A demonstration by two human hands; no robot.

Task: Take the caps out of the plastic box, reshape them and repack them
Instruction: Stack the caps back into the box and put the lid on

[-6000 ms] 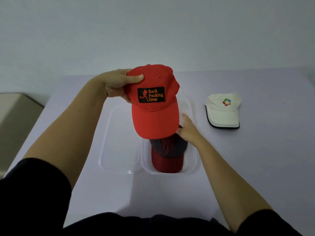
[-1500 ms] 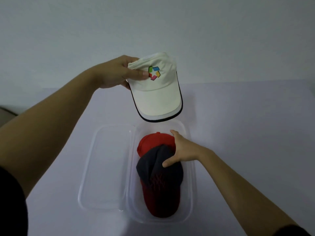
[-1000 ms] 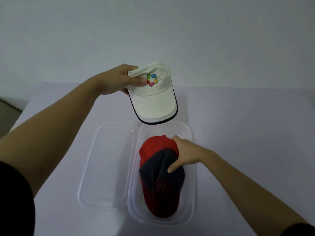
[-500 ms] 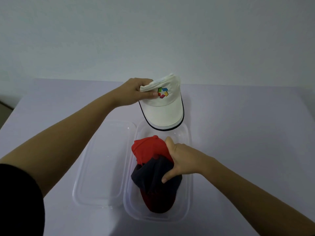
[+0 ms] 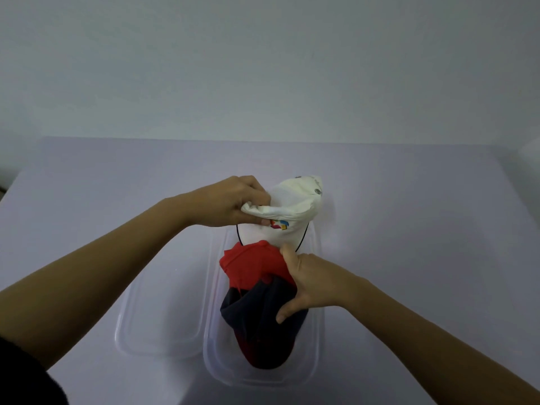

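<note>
The left hand grips the crumpled white cap over the box's far end; the right hand clutches the red cap and dark cap inside.

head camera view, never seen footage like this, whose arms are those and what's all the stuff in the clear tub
There is no machine here. The one picture comes from a camera worn on a person's head, looking down at their own two bare arms. A pale table carries a clear plastic box, with what looks like its lid lying beside it on the left. In the box are a red cap and, nearer the camera, a dark cap. The right hand grips their bunched crowns. The left hand pinches the crumpled crown of a white cap at the far end of the box, its brim pointing down behind the red cap.
</note>
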